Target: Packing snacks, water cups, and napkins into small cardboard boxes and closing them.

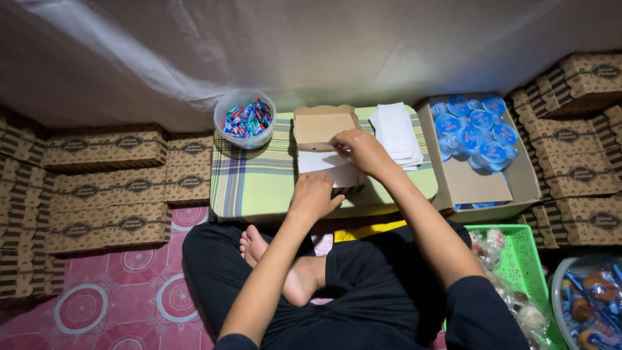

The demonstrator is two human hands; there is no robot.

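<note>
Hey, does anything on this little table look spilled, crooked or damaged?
Nothing stands out. The open box, paper stack and candy bowl sit tidy on the table; both hands, left and right, rest at the box.

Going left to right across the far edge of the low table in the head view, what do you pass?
Stacked boxes → candy bowl → open box → white paper stack → carton of sealed cups → more stacked boxes
</note>
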